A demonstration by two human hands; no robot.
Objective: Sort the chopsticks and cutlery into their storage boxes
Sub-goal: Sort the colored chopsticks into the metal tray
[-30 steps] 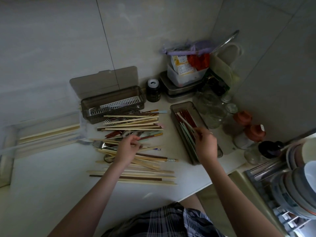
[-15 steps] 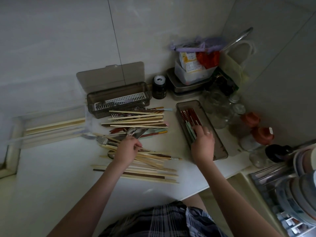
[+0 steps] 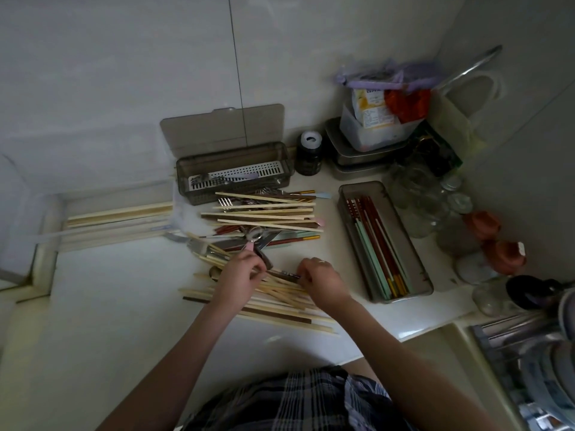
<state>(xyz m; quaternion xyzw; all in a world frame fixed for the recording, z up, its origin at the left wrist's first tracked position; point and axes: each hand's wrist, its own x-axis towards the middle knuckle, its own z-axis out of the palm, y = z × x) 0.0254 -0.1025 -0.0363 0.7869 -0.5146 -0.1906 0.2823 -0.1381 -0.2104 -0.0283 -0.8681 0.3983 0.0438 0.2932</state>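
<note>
Over the near part of the chopstick pile [image 3: 264, 293], both hands are working on the white table [image 3: 109, 306]. Left hand [image 3: 239, 278] is curling its fingers round a dark utensil handle [image 3: 264, 259], grip narrow. Right hand [image 3: 323, 281] is pinching the end of a dark chopstick [image 3: 287, 274] lying between the two grips. Right of that grip, a narrow tray [image 3: 426, 284] is holding red and green chopsticks, apart from the pile. Beyond the left grip, an open lidded box [image 3: 233, 172] is holding forks. Left of it, a pale tray [image 3: 49, 213] is carrying bamboo chopsticks.
</note>
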